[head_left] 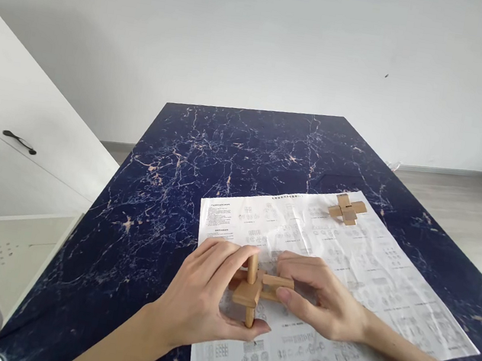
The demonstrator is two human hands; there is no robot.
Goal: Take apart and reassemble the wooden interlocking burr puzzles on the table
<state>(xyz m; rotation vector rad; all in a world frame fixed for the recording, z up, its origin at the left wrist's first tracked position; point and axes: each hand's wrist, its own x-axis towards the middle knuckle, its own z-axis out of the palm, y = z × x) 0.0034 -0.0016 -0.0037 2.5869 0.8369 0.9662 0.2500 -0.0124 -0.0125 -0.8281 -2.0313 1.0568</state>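
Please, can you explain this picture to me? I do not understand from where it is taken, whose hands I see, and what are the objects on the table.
The picture comes from one camera worn on a person's head, looking forward and down, so the two bare hands are that person's own. The left hand and the right hand together hold a wooden puzzle made of crossed wooden bars, just above a printed instruction sheet. The sheet lies on a dark blue marble-patterned table. A second, smaller wooden cross rests on the far part of the sheet, untouched. To the left stands a white cabinet with a dark handle.
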